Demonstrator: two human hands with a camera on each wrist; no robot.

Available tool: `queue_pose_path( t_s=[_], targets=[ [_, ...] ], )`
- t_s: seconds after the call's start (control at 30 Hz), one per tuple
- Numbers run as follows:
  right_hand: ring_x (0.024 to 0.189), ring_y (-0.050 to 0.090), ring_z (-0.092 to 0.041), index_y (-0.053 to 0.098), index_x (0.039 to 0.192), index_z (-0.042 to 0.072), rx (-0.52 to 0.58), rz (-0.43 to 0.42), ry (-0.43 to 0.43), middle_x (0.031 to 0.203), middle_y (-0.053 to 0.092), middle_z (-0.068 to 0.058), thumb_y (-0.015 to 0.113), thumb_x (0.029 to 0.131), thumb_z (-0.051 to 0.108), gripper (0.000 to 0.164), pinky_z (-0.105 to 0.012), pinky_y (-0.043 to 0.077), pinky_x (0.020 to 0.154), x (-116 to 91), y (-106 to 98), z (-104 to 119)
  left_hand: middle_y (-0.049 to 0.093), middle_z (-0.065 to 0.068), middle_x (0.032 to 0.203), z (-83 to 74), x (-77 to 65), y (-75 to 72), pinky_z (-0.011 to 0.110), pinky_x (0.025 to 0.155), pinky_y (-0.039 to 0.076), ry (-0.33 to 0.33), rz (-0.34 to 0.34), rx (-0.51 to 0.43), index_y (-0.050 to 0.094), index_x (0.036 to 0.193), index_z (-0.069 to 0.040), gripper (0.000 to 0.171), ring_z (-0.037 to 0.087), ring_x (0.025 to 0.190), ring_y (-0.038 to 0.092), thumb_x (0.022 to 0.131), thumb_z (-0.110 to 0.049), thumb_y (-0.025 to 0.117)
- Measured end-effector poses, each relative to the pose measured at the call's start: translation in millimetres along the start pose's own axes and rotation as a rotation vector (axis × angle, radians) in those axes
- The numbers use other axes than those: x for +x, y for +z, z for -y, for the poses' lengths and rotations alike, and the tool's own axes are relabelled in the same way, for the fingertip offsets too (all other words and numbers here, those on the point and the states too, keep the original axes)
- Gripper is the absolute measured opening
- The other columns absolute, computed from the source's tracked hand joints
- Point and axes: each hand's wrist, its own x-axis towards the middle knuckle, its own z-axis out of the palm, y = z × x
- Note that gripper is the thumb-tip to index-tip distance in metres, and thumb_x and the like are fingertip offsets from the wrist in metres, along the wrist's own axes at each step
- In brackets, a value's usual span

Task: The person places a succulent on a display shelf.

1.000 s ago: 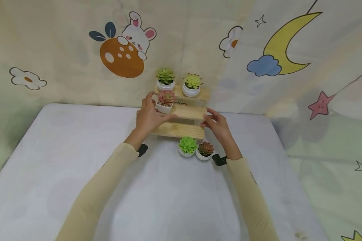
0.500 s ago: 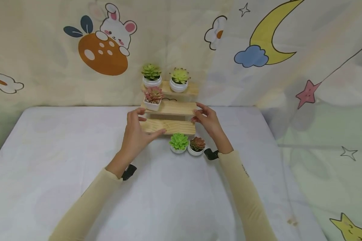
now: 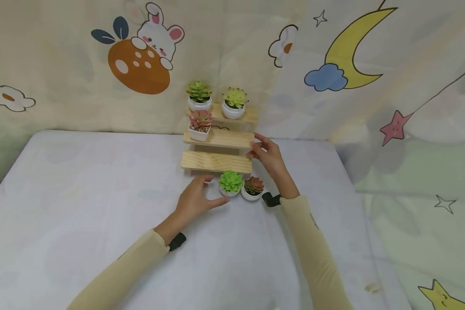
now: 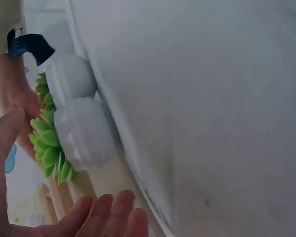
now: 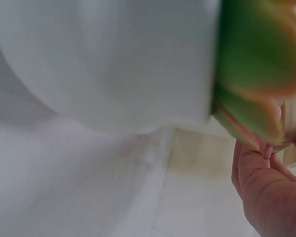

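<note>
My left hand [image 3: 193, 199] is spread at the left of a bright green potted succulent [image 3: 230, 181], thumb near its white pot and nothing in its grasp. In the left wrist view, that succulent's white pot [image 4: 85, 134] stands between thumb and fingers, apart from them. My right hand [image 3: 270, 157] grips the right end of the middle step of a wooden tiered plant stand [image 3: 217, 161]. Beside the green plant sits a reddish-brown succulent [image 3: 253, 186]. On the middle step's left end rests a pink succulent in a square white pot [image 3: 199, 125].
Two green succulents, one on the left [image 3: 199, 94] and a paler one [image 3: 234, 103], stand on the top step. A printed cloth backdrop [image 3: 248, 51] hangs behind the stand. The white-covered table [image 3: 100, 193] spreads out in front.
My left hand has left the pink succulent on the middle step and come down toward the front, beside the bright green one. My right hand has stayed at the stand's right end.
</note>
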Motion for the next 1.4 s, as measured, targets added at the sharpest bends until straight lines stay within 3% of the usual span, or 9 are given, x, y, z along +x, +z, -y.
queue_pose_path(
  t_s=[0.3,0.53,0.8,0.93,1.2,1.4],
  targets=[
    [0.07,0.064,-0.011,0.042,0.139,0.011,0.0,-0.016,0.008,0.096,0.055,-0.011,0.056,0.093,0.017,0.048,-0.023,0.054,0.074,-1.4,3.9,-2.6,0.045,0.012,0.14,-0.9,15.1,13.3,0.046,0.104,0.037,-0.01,0.124,-0.04,0.039,0.14,-0.006,0.091,0.03,0.129,0.042,0.068,-0.043,0.081],
    [0.071,0.064,-0.013,0.04,0.14,0.008,0.03,0.005,0.018,0.092,0.054,-0.005,0.054,0.094,0.013,0.049,-0.024,0.054,0.075,-7.0,5.8,7.4,0.052,0.01,0.135,-4.5,21.9,20.9,0.047,0.1,0.04,0.054,0.075,0.012,0.045,0.136,-0.008,0.083,0.031,0.124,0.048,0.068,-0.039,0.081],
    [0.073,0.065,-0.014,0.038,0.141,0.007,-0.015,0.026,0.022,0.093,0.054,-0.004,0.052,0.095,0.012,0.049,-0.034,0.052,0.086,-16.3,6.3,17.5,0.062,0.012,0.12,-8.4,26.3,28.6,0.05,0.084,0.048,0.044,0.024,0.086,0.051,0.128,-0.007,0.073,0.032,0.108,0.059,0.069,-0.038,0.081],
    [0.073,0.065,-0.015,0.039,0.141,0.01,-0.014,0.02,0.018,0.093,0.054,-0.004,0.053,0.094,0.013,0.049,-0.036,0.051,0.088,-11.8,4.1,12.4,0.062,0.013,0.12,-9.7,27.1,28.3,0.052,0.084,0.047,0.046,0.017,0.085,0.051,0.128,-0.006,0.072,0.032,0.108,0.059,0.069,-0.035,0.081],
    [0.071,0.064,-0.012,0.042,0.139,0.012,0.015,-0.005,-0.006,0.092,0.055,-0.005,0.054,0.094,0.015,0.047,-0.026,0.055,0.076,-2.8,3.5,0.2,0.06,0.011,0.123,-10.6,26.4,27.3,0.057,0.087,0.043,0.065,0.035,0.075,0.049,0.129,-0.008,0.069,0.033,0.112,0.057,0.072,-0.032,0.08],
    [0.071,0.064,-0.012,0.042,0.14,0.012,0.024,-0.011,-0.007,0.094,0.055,-0.006,0.055,0.094,0.014,0.048,-0.024,0.055,0.073,-3.3,2.8,-2.8,0.059,0.011,0.124,-10.9,23.1,26.6,0.057,0.089,0.042,0.071,0.042,0.002,0.049,0.129,-0.008,0.068,0.032,0.115,0.055,0.071,-0.026,0.081]
  ],
)
